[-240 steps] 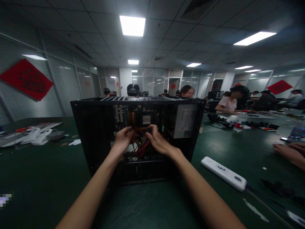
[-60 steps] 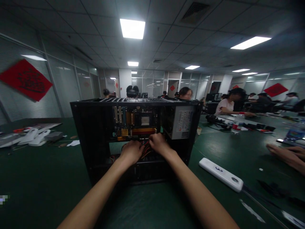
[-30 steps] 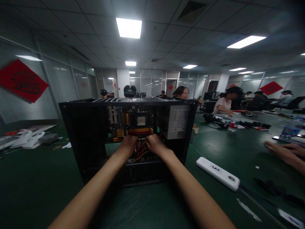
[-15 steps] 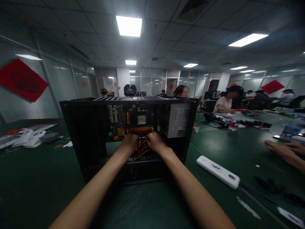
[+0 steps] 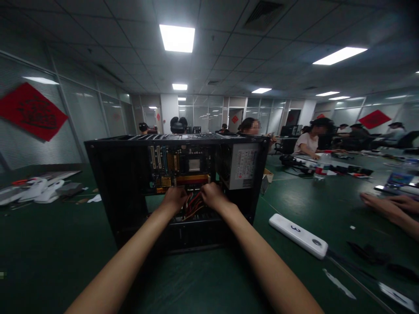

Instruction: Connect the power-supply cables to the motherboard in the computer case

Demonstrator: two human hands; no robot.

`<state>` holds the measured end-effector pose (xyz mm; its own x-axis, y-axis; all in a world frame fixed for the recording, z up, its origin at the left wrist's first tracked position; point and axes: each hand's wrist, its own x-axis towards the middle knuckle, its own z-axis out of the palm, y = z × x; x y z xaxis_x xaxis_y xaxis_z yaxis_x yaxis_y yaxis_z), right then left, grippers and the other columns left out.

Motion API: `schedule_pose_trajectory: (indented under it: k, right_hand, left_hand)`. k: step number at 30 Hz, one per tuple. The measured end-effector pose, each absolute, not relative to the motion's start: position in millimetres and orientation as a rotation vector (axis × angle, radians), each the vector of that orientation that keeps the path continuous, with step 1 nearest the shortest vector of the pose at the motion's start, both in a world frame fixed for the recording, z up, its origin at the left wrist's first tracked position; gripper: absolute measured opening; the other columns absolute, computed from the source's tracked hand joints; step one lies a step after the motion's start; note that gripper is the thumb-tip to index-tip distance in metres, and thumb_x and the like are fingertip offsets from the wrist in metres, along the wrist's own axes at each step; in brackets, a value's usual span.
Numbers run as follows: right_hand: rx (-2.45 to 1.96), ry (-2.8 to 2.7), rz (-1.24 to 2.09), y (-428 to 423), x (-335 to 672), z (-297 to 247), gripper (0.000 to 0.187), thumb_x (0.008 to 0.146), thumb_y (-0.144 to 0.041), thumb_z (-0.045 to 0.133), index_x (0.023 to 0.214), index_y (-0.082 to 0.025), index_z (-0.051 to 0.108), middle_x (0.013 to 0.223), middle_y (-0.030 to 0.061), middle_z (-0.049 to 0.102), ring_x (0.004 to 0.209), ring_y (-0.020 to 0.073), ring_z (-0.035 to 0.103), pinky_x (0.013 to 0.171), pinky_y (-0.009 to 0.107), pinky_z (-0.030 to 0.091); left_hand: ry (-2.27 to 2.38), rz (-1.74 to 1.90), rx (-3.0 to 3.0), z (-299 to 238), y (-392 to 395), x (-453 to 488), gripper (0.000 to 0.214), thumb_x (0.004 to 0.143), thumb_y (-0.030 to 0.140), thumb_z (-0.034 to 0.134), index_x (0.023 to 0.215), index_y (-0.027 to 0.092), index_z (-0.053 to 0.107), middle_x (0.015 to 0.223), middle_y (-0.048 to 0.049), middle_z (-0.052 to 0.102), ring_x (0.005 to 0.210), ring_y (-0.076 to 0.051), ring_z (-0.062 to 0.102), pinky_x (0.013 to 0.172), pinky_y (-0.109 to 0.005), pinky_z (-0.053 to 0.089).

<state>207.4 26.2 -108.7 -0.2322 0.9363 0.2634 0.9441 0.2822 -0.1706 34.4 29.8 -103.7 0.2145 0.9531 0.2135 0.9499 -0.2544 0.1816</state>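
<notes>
An open black computer case [image 5: 121,187] stands on the green table in front of me. Inside it I see a motherboard [image 5: 178,168] and a grey power supply [image 5: 244,165]. Both my arms reach into the case. My left hand [image 5: 175,199] is curled closed just below the motherboard, beside a bundle of red and yellow cables [image 5: 193,207]. On the other side of that bundle, my right hand [image 5: 212,196] is also curled closed. What either hand grips is hidden by the knuckles.
A white power strip [image 5: 297,235] marked 3 lies right of the case, with a dark cable trailing from it. Another person's hands [image 5: 388,207] rest at the far right. White items and papers [image 5: 39,189] lie at the left. Several people sit at tables behind.
Over eight seconds both hands dropped from the motherboard's lower edge to the cable bundle beneath it. In the last second they stayed nearly still; the view shifted slightly.
</notes>
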Motion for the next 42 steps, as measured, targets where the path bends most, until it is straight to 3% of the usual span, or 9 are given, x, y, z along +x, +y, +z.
schedule_pose_trajectory:
  k: [16,29,38,42]
  right_hand:
    - [-1.721,-2.239,-0.064,26.8,205.5,-108.6,0.027,0.091,-0.015,0.050,0.102,-0.014,0.074,0.104,0.0169,0.072,0.098,0.0238,0.069,0.076,0.026,0.047]
    - [-1.777,-2.228,-0.078,32.0,204.6,-110.9,0.025,0.092,-0.020,0.050,0.101,-0.015,0.073,0.104,0.0170,0.072,0.095,0.0246,0.070,0.074,0.027,0.048]
    - [-1.744,-2.254,-0.083,32.8,207.3,-110.6,0.029,0.095,-0.021,0.045,0.105,-0.016,0.072,0.104,0.0171,0.071,0.097,0.0256,0.070,0.076,0.029,0.048]
    - [-1.724,-2.272,-0.073,31.6,209.0,-110.6,0.029,0.095,-0.020,0.044,0.106,-0.017,0.071,0.105,0.0168,0.071,0.096,0.0253,0.070,0.075,0.028,0.048]
  left_hand:
    - [1.959,0.523,2.424,-113.0,44.2,35.3,0.023,0.087,0.030,0.059,0.099,0.021,0.076,0.104,-0.0060,0.075,0.100,-0.020,0.067,0.077,-0.023,0.046]
    - [1.972,0.504,2.403,-112.4,39.1,38.6,0.028,0.090,0.036,0.051,0.095,0.021,0.073,0.099,-0.0089,0.074,0.094,-0.023,0.068,0.072,-0.026,0.047]
    - [1.961,0.440,2.455,-109.8,46.4,40.2,0.026,0.090,0.030,0.053,0.097,0.018,0.074,0.100,-0.0099,0.075,0.095,-0.021,0.068,0.074,-0.025,0.047]
    - [1.898,0.422,2.513,-108.5,39.1,38.3,0.031,0.095,0.024,0.044,0.097,0.016,0.074,0.102,-0.0109,0.074,0.095,-0.020,0.068,0.079,-0.025,0.047]
